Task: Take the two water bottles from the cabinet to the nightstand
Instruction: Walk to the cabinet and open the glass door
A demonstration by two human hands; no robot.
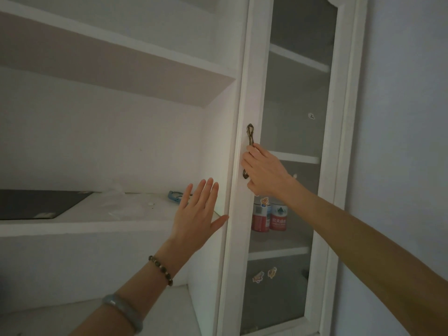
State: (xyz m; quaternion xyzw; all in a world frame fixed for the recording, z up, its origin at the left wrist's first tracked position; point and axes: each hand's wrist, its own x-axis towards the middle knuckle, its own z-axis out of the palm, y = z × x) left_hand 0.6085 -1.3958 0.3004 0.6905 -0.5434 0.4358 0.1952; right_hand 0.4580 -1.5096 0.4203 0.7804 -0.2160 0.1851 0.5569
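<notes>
Hands at the cabinet door (249,238).
Right hand (263,172) grips the door handle (250,133); left hand (197,215) is spread flat beside the frame. Two water bottles (269,217) stand behind the glass.

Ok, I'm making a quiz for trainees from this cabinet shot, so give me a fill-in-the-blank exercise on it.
1. The right hand grips the door's bronze ____.
2. The two water bottles stand behind the ____ door.
3. The left hand is open, fingers spread, with two ____ on its wrist.
4. Both bottle labels are mainly ____.

Missing words: handle; glass; bracelets; red
</notes>
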